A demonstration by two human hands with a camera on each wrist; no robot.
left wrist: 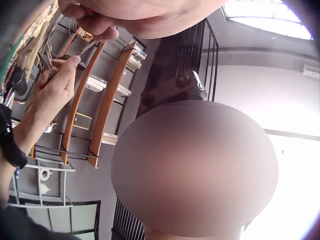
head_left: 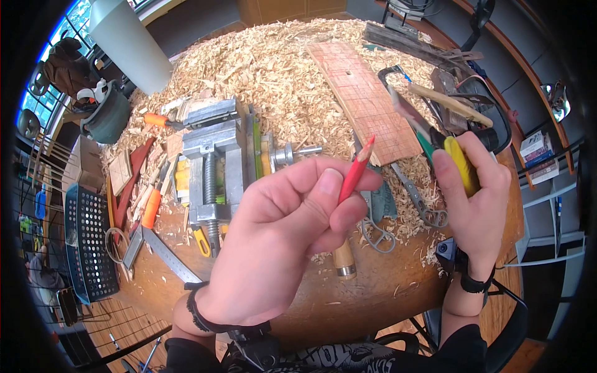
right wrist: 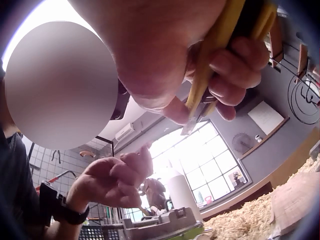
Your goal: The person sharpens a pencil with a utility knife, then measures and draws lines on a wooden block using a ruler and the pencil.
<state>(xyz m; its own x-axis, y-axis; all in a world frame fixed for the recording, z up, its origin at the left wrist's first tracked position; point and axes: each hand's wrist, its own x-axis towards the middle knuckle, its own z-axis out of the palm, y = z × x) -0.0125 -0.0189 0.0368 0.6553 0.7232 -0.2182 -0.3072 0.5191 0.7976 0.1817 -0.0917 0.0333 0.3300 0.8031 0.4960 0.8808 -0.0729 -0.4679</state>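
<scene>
In the head view my left hand [head_left: 273, 239] pinches a red pencil [head_left: 356, 175] between thumb and fingers, its sharpened tip pointing up. To the right, my right hand [head_left: 480, 208] grips a yellow-handled knife [head_left: 461, 166], held apart from the pencil. The right wrist view shows the right hand [right wrist: 165, 55] curled round the yellow handle [right wrist: 212, 50], with a short blade [right wrist: 189, 126] at its end. Behind it is the left hand [right wrist: 112, 181]; the pencil cannot be made out there. The left wrist view has the left hand [left wrist: 155, 17] along the top edge and the right hand [left wrist: 52, 95] at left.
A metal vise [head_left: 217, 158] stands on the wooden table [head_left: 311, 311], left of centre. Wood shavings [head_left: 267, 74] cover the back, around a gridded board [head_left: 367, 93]. Scissors [head_left: 377, 236] and a wooden handle [head_left: 344, 260] lie near the hands; a perforated basket [head_left: 93, 245] is at left.
</scene>
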